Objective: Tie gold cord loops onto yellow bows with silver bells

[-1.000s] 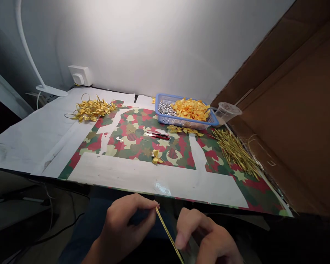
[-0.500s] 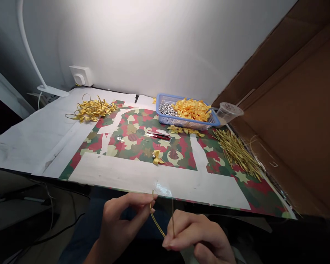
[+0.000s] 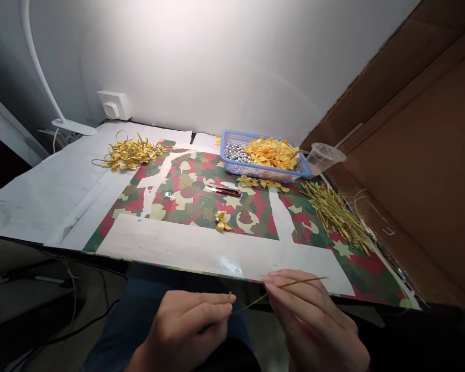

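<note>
Pinches a thin shiny gold cord [image 3: 303,281] in left hand [image 3: 196,320] and right hand [image 3: 312,315], by the near edge of the paper-covered table [image 3: 170,240]. Seems to have looped gold-ribbon bows [image 3: 129,155] done, heaped at far left; seems to have straight gold cords [image 3: 335,214] and a lone gold bow [image 3: 223,222] left.

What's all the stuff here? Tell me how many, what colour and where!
Lamp: one, white, far left
Knobbed box: one, white, by wall
Looped bow pile: one, gold, back left
Basket: one, blue, back right
Beads: many, silver, in basket
Bows: many, yellow, in basket
Loose bows: several, yellow, before basket
Cup: one, clear, right of basket
Bladed tool: one, red, mid-table
Single bow: one, gold, front half
Cord pile: one, gold, right
Cardboard: some, brown, far right
Table: one, white and patterned, middle
Held cord: apparently one, gold, in hands
Left hand: one, bottom middle, pinching cord
Right hand: one, bottom right, pinching cord
</note>
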